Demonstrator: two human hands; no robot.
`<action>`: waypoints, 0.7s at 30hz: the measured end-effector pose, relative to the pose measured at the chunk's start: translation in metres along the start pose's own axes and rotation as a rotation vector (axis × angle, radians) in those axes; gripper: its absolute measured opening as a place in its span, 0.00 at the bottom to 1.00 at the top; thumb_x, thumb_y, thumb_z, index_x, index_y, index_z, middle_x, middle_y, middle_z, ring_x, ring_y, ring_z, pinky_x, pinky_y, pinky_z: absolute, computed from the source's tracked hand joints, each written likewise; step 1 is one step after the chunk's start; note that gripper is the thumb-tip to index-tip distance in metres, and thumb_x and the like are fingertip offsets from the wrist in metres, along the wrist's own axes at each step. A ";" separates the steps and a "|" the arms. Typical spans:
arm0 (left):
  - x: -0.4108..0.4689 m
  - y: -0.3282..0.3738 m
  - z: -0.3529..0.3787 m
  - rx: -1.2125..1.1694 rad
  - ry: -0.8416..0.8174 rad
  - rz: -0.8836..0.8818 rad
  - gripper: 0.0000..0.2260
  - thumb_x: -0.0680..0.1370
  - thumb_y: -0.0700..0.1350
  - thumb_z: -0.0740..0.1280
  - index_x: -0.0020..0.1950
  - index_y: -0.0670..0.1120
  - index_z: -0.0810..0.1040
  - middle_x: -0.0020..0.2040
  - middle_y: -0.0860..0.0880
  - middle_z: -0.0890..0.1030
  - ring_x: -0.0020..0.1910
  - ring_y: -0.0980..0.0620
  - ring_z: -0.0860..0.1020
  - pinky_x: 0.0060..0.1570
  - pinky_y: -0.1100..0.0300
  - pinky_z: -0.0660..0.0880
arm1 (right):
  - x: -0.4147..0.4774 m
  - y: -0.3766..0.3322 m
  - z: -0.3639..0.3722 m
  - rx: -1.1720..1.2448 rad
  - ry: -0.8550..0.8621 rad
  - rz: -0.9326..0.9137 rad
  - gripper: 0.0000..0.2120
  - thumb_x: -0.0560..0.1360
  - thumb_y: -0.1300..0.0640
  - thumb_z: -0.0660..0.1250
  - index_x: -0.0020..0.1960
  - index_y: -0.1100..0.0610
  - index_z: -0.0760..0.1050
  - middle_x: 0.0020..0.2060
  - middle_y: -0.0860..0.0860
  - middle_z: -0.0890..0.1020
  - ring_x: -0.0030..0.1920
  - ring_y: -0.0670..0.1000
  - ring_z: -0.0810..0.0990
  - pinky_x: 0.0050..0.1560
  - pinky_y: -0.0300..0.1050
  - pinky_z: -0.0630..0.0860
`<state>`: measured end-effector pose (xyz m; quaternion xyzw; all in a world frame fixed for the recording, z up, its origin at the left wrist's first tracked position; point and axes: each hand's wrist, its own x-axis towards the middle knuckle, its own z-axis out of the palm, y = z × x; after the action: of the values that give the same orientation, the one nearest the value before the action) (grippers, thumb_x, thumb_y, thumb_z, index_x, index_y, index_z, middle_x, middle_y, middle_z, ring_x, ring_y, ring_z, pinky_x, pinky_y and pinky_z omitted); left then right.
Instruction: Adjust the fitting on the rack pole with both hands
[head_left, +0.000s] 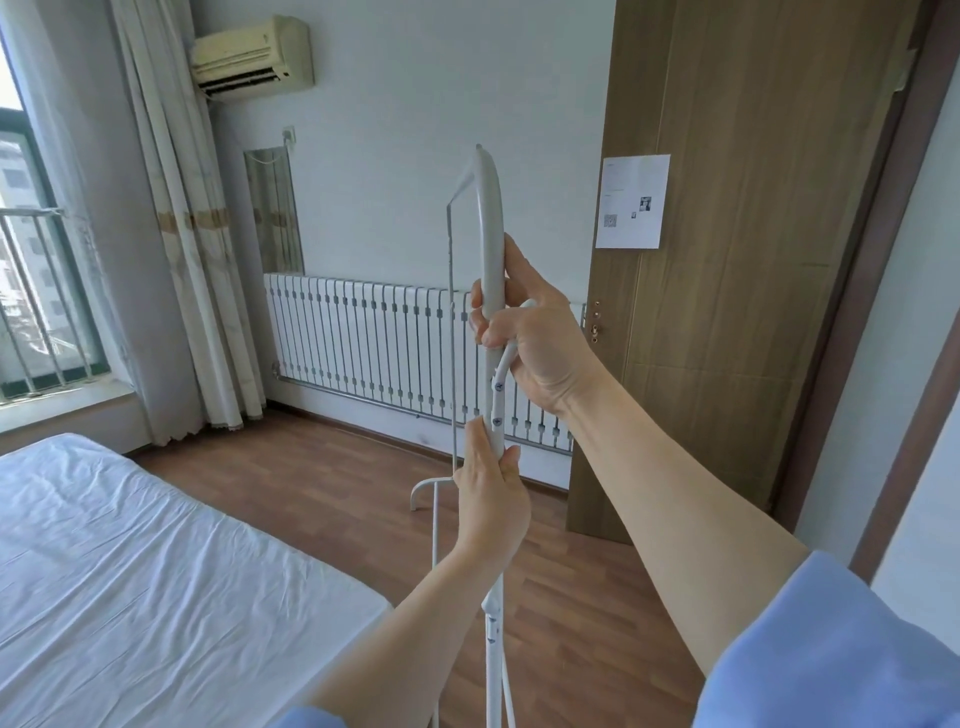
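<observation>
Right now both hands are on the folded white rack (491, 223), a tubular metal frame standing nearly upright in front of me, long axis vertical with a slight lean, top curving over toward the wall. My right hand (530, 338) grips the main tube high up, fingers curled round it from the far side, and it also catches a second, thinner curved tube that branches off just below. My left hand (491, 493) grips the same main tube lower down, thumb up along it, just under two small blue fasteners (497, 402). So the hands are stacked, right above left, near each other but apart. A thin grey rod (451, 332) runs parallel to the main tube on its left side. Lower legs of the rack pass down between my forearms and out of frame; I cannot see the feet. A small bent white piece (423, 491) shows near the wooden floor (311, 488) behind my left hand. Bed (130, 571) with white sheet lies to my left, radiator (363, 338) along the wall behind the rack, wooden door (727, 260) to the right. I judge the rack is carried by the hands alone.
</observation>
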<state>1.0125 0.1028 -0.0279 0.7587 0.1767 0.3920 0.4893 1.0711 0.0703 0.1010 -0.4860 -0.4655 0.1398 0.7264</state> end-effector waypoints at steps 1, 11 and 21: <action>0.006 -0.001 0.006 0.004 0.007 0.000 0.12 0.78 0.40 0.54 0.42 0.57 0.58 0.41 0.49 0.69 0.47 0.39 0.70 0.49 0.45 0.70 | 0.005 0.002 -0.005 0.005 -0.004 0.001 0.43 0.58 0.73 0.59 0.72 0.49 0.68 0.39 0.53 0.71 0.40 0.52 0.68 0.48 0.48 0.69; 0.069 -0.021 0.047 0.016 0.074 -0.025 0.14 0.77 0.38 0.53 0.40 0.57 0.58 0.44 0.47 0.71 0.48 0.39 0.71 0.41 0.51 0.67 | 0.064 0.034 -0.046 0.065 -0.076 0.012 0.42 0.59 0.73 0.58 0.70 0.48 0.68 0.38 0.53 0.71 0.39 0.51 0.68 0.48 0.47 0.68; 0.150 -0.054 0.082 0.032 0.109 -0.039 0.14 0.75 0.34 0.50 0.44 0.56 0.58 0.47 0.45 0.75 0.49 0.39 0.71 0.39 0.55 0.67 | 0.140 0.076 -0.084 0.105 -0.140 0.012 0.39 0.59 0.73 0.58 0.66 0.47 0.70 0.38 0.54 0.70 0.37 0.51 0.68 0.45 0.44 0.70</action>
<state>1.1766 0.1756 -0.0298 0.7404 0.2243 0.4201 0.4744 1.2318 0.1508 0.1047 -0.4389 -0.5043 0.2022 0.7156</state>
